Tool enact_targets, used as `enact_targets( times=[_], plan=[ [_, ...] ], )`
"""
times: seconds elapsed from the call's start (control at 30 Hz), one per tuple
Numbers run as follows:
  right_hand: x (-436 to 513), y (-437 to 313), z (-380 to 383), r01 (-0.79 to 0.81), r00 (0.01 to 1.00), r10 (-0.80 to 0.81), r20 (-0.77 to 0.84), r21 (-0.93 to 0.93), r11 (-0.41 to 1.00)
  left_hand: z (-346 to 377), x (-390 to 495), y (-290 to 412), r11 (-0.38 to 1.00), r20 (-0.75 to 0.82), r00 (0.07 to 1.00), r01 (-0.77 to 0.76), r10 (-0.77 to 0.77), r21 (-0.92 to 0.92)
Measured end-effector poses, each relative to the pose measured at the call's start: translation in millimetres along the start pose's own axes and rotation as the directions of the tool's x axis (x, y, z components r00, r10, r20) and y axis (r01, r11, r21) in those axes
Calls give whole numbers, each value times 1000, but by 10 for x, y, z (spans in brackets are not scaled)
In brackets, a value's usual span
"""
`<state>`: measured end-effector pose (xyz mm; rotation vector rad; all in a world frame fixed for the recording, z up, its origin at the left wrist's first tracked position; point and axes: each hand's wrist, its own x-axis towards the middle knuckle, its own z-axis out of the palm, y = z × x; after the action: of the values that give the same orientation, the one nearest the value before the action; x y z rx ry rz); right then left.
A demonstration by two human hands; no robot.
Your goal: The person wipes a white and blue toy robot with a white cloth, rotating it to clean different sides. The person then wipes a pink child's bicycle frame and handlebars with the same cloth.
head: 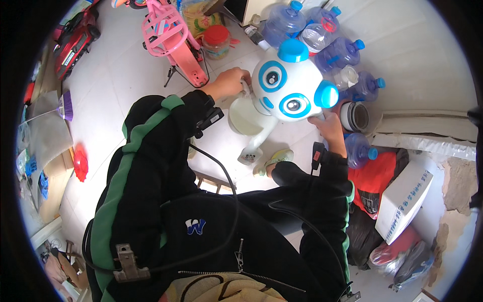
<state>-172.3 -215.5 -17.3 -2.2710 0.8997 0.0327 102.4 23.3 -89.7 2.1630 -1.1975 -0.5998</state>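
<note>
A white plastic children's seat shaped like a panda [286, 81], probably a potty, stands on the floor before me. Its head has blue ears and blue-ringed eyes, while a pale seat part [251, 117] and a leg-like part extend towards me. At the left of the head, my left hand [234, 83] has its fingers curled around a pale piece, whether handle or cloth I cannot tell. My right hand [328, 126] grips the other side of the head, low beside the blue ear; its fingertips are partly hidden.
Large blue water bottles [337, 53] crowd the wall behind the panda. A pink child's bicycle [177, 45] and a red-lidded jar [216, 41] stand at the far side. On the right lie a white carton [403, 207] and bags. A red toy car [77, 43] is far left.
</note>
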Motion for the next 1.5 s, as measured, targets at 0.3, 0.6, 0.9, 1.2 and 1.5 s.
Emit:
enact_targets(
  times=[0.3,0.6,0.9,1.2,1.5],
  plan=[
    [73,-16,37,10,1000,-10,13,-8,1000,290,-572,401,771,136,840,-537,525,342],
    [133,-159,92,41,996,-58,-62,-249,968,709,-591,639,610,145,715,-669,684,426],
    [82,-92,185,-15,999,3,-41,-302,953,751,-771,846,457,259,507,-859,822,231],
    [-120,-139,538,-54,997,67,26,-345,937,604,-871,750,676,391,723,-682,569,279],
    [-342,-10,877,-164,983,177,51,-196,967,470,-818,610,722,340,862,-503,376,476]
  ],
)
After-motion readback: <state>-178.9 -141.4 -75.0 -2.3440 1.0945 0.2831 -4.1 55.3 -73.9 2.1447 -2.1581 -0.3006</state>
